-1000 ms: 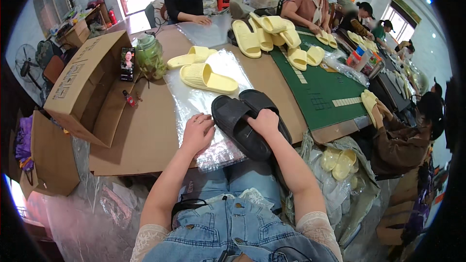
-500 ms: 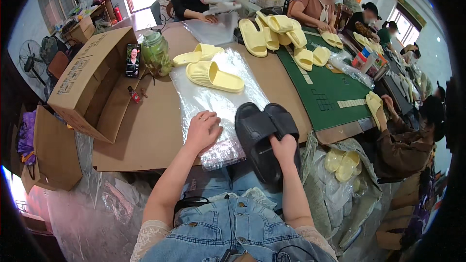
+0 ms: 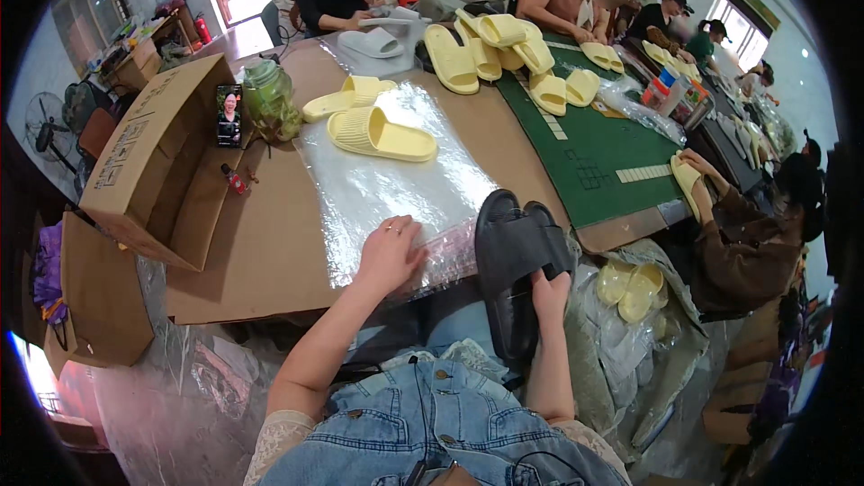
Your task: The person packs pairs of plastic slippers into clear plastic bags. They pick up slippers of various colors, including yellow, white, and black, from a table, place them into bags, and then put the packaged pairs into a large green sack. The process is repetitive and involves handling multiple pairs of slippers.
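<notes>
A pair of black slide slippers (image 3: 506, 261) is gripped in my right hand (image 3: 550, 295) at the table's near edge. One slipper overlaps the other, and my right fingers are partly hidden behind them. My left hand (image 3: 391, 254) lies on a stack of clear plastic bags (image 3: 373, 193), near its closest edge, with the fingers stretched out and holding nothing. Farther up on the bags rests a ribbed yellow slipper (image 3: 385, 137). Just beyond it, another yellow slipper (image 3: 351, 97) lies partly over the stack's far edge.
An open cardboard box (image 3: 148, 166) holds up a phone (image 3: 229, 115) on the left, beside a green jar (image 3: 269, 99). Yellow slippers (image 3: 490, 49) are piled at the back, near a green board (image 3: 603, 162). A sack (image 3: 688, 342) stands at right. Several co-workers sit around.
The black slippers have moved right and turned more upright, with one covering more of the other. My left hand has shifted right. Across the table, white slippers now lie on plastic.
</notes>
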`<move>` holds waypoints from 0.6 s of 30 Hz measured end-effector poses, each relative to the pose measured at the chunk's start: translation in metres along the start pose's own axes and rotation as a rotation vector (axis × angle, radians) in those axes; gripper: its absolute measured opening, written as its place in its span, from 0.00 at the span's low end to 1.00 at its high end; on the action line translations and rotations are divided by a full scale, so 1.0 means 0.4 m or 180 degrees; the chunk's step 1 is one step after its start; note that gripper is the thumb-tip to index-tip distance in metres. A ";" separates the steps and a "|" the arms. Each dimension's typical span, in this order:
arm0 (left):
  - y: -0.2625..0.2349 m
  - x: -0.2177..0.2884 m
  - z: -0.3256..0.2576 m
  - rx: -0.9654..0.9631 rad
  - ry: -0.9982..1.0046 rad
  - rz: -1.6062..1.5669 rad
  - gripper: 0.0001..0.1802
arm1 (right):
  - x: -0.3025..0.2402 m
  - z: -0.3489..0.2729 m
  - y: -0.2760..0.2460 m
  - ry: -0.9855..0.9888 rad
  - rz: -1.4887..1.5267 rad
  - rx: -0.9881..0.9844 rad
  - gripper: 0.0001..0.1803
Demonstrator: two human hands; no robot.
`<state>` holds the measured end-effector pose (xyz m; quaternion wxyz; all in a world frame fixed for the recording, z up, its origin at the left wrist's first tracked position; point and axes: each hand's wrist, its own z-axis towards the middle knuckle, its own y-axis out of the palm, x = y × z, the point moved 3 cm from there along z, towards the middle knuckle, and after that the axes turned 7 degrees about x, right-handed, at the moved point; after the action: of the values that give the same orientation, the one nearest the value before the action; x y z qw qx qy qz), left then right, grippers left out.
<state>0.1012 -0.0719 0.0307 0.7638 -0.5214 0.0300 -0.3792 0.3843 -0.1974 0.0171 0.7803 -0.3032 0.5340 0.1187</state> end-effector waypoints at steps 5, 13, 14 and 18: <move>-0.001 -0.031 -0.001 0.0399 -0.0266 -0.0328 0.14 | 0.019 -0.014 0.012 -0.0029 -0.0064 -0.0121 0.15; -0.069 0.004 0.036 0.0470 -0.0714 -0.0676 0.07 | -0.071 -0.024 -0.004 -0.1278 -0.0135 -0.1070 0.18; -0.071 -0.003 0.040 0.0426 -0.0785 -0.0845 0.07 | -0.070 -0.026 -0.001 -0.1702 -0.0450 -0.1294 0.19; -0.099 -0.004 0.051 0.0195 -0.0955 -0.1261 0.08 | -0.142 -0.037 0.026 -0.2136 -0.1293 -0.1652 0.26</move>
<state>0.0873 -0.0618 0.0717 0.6859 -0.5442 -0.1980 -0.4407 0.3451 -0.1902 0.0614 0.8156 -0.5315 0.1347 0.1846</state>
